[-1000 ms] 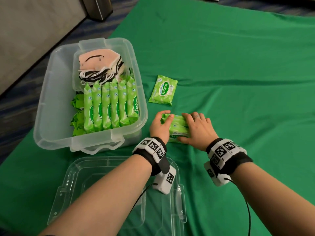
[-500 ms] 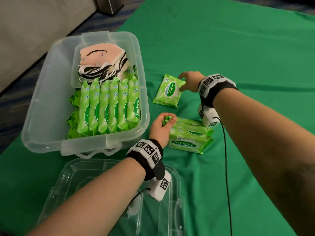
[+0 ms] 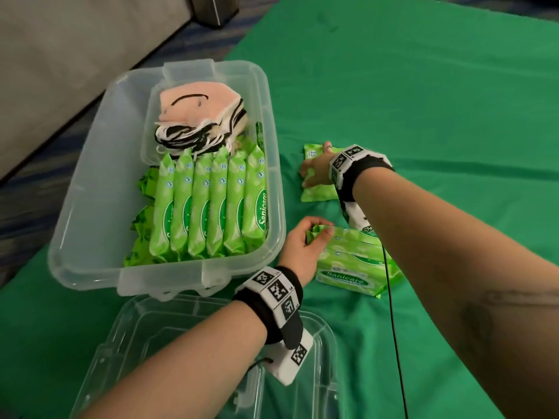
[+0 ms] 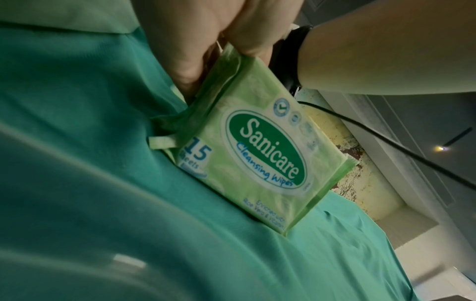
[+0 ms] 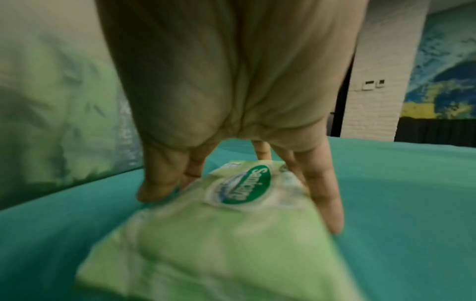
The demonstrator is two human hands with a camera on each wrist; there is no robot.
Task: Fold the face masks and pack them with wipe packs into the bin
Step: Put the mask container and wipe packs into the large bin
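Observation:
The clear plastic bin (image 3: pixel 75 225) holds a pile of folded face masks (image 3: pixel 199 119) at its far end and a row of green wipe packs (image 3: pixel 208 207) standing on edge. To the bin's right, my left hand (image 3: pixel 302 246) grips the end of a small stack of wipe packs (image 3: pixel 354 264) lying on the green cloth; in the left wrist view its fingers (image 4: pixel 190 61) pinch the stack (image 4: pixel 260 156). Farther back, my right hand (image 3: pixel 314 170) covers a single wipe pack (image 3: pixel 317 195), thumb and fingers (image 5: pixel 327 193) straddling the single pack (image 5: pixel 219 224) at both sides.
The bin's clear lid (image 3: pixel 151 343) lies on the cloth under my left forearm, near the front edge. A black cable (image 3: pixel 393 328) runs from my right wrist across the cloth. Grey floor (image 3: pixel 60 55) borders the green cloth (image 3: pixel 423 101) at the left.
My right hand left the stack, reached back to the single pack and now closes over it. The left hand has stayed on the stack's end.

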